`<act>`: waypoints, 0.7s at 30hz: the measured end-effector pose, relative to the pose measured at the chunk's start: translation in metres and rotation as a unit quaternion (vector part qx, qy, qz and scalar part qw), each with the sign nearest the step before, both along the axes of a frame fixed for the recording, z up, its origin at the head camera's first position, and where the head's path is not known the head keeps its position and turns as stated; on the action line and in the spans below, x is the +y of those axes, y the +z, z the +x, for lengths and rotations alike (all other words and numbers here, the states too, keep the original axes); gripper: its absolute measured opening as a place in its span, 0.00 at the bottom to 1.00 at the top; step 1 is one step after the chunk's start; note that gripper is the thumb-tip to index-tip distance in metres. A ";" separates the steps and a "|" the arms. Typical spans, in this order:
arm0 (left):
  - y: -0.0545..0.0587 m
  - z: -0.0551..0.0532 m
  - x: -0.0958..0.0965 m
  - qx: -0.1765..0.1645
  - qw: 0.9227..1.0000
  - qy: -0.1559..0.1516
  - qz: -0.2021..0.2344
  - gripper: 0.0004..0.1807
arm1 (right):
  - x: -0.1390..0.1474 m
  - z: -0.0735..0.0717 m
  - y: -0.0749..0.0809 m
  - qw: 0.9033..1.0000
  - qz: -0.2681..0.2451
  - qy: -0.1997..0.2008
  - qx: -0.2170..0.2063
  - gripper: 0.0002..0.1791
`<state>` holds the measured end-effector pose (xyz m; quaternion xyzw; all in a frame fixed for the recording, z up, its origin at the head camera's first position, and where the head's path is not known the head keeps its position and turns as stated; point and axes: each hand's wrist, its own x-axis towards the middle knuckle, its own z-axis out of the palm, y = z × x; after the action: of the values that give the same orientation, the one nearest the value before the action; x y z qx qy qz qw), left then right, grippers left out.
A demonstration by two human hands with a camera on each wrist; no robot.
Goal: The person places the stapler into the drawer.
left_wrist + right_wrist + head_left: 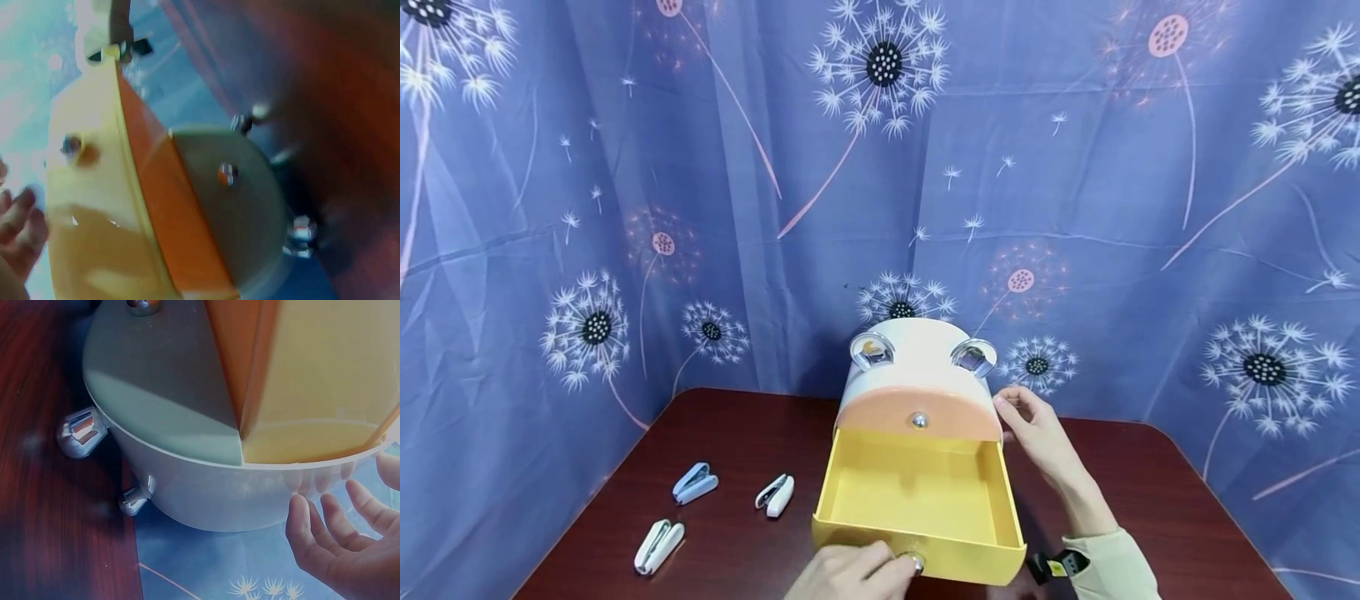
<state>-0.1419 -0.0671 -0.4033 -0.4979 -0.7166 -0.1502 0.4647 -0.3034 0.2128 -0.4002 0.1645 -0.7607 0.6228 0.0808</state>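
Observation:
A small white cabinet (917,354) with a rounded top stands on the table, with two silver eye-like pieces on it. Its peach upper front (880,412) has a silver knob (919,420). Below that, the yellow drawer (917,492) is pulled out, with nothing inside. My left hand (853,573) is at the drawer's front, fingertips close by its silver knob (70,145); the left wrist view shows the fingers loosely bent, apart from that knob. My right hand (1037,433) is at the cabinet's right side, its relaxed fingers (300,519) spread along the white wall.
Left of the cabinet lie a blue stapler (696,483), a white stapler (658,547) and another small white stapler (775,495). The dark red-brown table (730,425) ends at a blue dandelion-print curtain (805,317) behind and at the sides.

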 end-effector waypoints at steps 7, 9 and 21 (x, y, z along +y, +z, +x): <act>0.031 -0.019 -0.029 0.159 0.979 -0.057 0.118 0.07 | -0.001 -0.001 0.001 1.000 -0.006 0.002 0.004 0.16; 0.030 -0.022 -0.037 0.144 0.976 -0.055 0.154 0.06 | 0.000 -0.001 0.000 1.000 -0.007 -0.001 0.002 0.16; -0.039 -0.070 -0.099 -0.164 0.948 0.113 0.248 0.12 | 0.000 0.002 0.000 1.000 -0.005 0.009 0.007 0.17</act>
<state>-0.2119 -0.1663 -0.4425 -0.2511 -0.7749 -0.3491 0.4632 -0.3017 0.2127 -0.4002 0.1754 -0.7553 0.6263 0.0811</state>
